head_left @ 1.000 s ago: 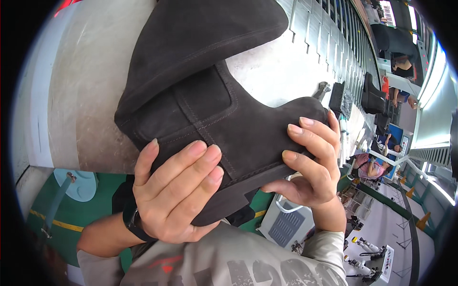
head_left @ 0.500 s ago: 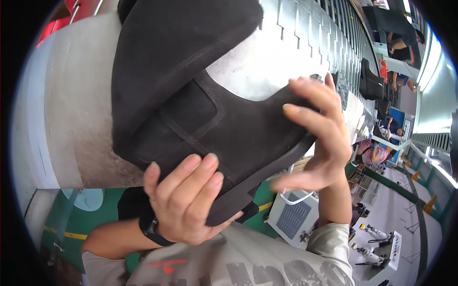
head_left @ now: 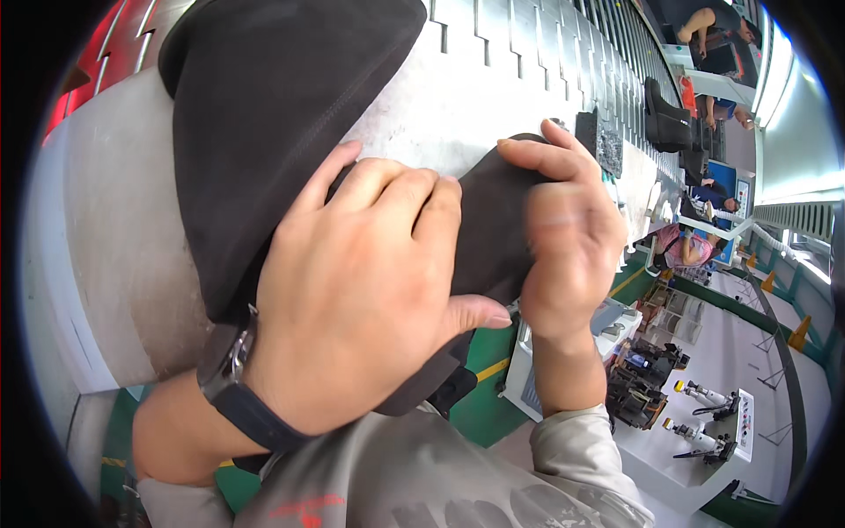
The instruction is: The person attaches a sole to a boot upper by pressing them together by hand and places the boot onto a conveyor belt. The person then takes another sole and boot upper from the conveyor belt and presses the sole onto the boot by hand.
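Left hand (head_left: 361,290) now laid flat over dark suede boot (head_left: 264,132) at frame centre, fingers spread, where its palm faced up before. Right hand (head_left: 563,238) clasps the toe. Boot has turned over; conveyor (head_left: 493,79) behind.

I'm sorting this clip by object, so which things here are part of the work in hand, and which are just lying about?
In hand:
dark grey suede boot
left hand
right hand

Lying about:
second dark boot on the conveyor
dark rectangular block
grey slatted conveyor belt
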{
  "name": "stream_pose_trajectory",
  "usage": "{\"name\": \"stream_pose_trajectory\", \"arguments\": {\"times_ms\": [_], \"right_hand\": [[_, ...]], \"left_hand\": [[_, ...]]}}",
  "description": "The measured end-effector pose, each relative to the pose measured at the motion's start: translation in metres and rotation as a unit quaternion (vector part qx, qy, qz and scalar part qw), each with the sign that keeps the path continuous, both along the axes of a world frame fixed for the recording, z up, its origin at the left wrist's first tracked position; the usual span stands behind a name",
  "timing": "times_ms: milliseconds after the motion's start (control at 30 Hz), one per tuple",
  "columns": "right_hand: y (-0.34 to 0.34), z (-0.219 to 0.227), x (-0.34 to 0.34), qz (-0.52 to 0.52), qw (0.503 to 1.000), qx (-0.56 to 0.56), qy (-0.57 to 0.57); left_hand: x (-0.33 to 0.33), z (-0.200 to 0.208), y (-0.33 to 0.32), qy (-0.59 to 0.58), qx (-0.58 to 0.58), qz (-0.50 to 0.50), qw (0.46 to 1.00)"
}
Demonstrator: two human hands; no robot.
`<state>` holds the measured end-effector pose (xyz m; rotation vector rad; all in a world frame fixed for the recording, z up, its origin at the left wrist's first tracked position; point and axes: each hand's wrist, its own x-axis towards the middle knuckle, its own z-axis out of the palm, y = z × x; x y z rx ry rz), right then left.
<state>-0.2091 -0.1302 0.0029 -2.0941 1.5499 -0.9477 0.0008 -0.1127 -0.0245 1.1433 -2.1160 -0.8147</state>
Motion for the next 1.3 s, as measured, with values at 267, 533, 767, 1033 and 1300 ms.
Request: {"name": "stream_pose_trajectory", "arguments": {"times_ms": [267,533,767,1033,1300], "right_hand": [[-0.01,0.0,-0.008,-0.005,0.989,0.002,0.149],[0.0,-0.008,-0.009,-0.051,0.997,-0.043,0.031],[0.004,-0.009,-0.016,-0.029,0.997,-0.068,-0.01],[0.001,-0.021,-0.025,0.057,0.981,-0.171,0.078],[-0.007,-0.021,-0.035,0.08,0.977,-0.192,0.04]], "left_hand": [[-0.021,0.005,-0.009,-0.009,-0.016,-0.03,0.999],[-0.026,0.009,-0.001,-0.019,-0.065,-0.047,0.997],[-0.01,0.01,0.02,-0.106,-0.076,-0.065,0.989],[-0.014,0.006,0.022,-0.108,-0.07,-0.051,0.99],[-0.008,0.007,0.026,-0.1,-0.076,-0.052,0.991]]}}
